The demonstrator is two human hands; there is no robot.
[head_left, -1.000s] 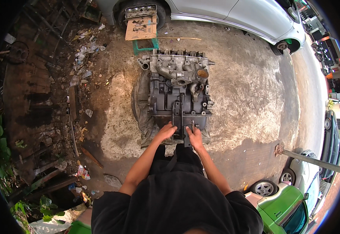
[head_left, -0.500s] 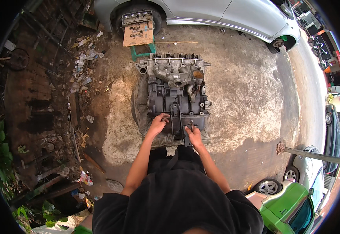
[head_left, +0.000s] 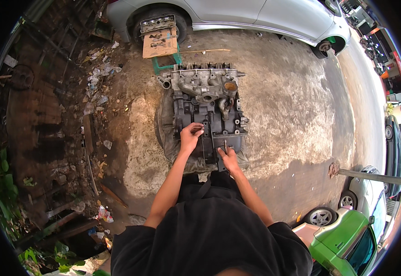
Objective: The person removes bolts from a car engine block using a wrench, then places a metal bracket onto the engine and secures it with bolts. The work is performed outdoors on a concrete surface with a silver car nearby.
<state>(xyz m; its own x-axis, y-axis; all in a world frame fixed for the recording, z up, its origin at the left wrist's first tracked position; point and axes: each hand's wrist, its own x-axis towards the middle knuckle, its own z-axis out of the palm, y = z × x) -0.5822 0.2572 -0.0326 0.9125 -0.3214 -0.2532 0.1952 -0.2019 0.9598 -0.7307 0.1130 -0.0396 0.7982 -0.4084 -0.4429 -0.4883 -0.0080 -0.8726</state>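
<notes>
An engine (head_left: 191,117) lies on its side in front of me, its dark block nearest and the pale metal cylinder head and intake manifold farther off. A long black metal bracket (head_left: 209,156) rests along the near part of the block. My right hand (head_left: 228,158) is closed round the bracket's near end, thumb on top. My left hand (head_left: 191,137) is beside the bracket's far end, thumb and fingers pinched together near a hole in it. Whatever is between those fingertips is too small to make out.
Beneath the engine is an old tyre (head_left: 160,120) wrapped in dark cloth. Beyond it, a green stool (head_left: 176,58) bears cardboard (head_left: 156,49) with small parts. A silver car (head_left: 237,14) stands at the back, a green vehicle (head_left: 343,237) at lower right. Litter (head_left: 101,78) lies left.
My left hand has moved a little up and right, from the bracket's left side to its far end, with the fingers drawn together. My right hand stays on the bracket.
</notes>
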